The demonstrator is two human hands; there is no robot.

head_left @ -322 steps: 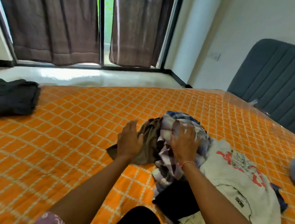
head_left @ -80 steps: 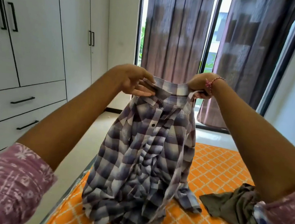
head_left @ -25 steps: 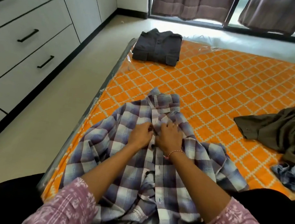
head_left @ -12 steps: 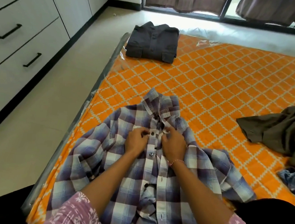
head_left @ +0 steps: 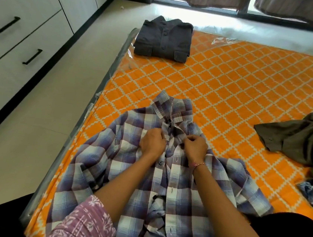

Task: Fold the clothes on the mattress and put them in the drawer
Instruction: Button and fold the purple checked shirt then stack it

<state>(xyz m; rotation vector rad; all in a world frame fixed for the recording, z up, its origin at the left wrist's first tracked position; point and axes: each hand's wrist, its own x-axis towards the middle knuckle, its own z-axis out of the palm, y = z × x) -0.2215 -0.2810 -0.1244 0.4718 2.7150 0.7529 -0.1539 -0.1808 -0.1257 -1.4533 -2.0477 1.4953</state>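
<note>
Plaid shirt (head_left: 125, 173) lies front-up on the near-left part of the orange mattress (head_left: 234, 88), collar pointing far. Left hand (head_left: 152, 142) and right hand (head_left: 195, 147) each pinch one edge of the shirt's button placket just below the collar, fingers curled on fabric. Folded dark shirt (head_left: 163, 38) sits at the far-left corner, crumpled olive garment (head_left: 303, 136) at right, drawers (head_left: 19, 42) far left.

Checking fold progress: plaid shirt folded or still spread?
Spread, not folded. The plaid shirt lies front up on the orange mattress, sleeves fanned out; both hands pinch its button placket near the collar.
</note>
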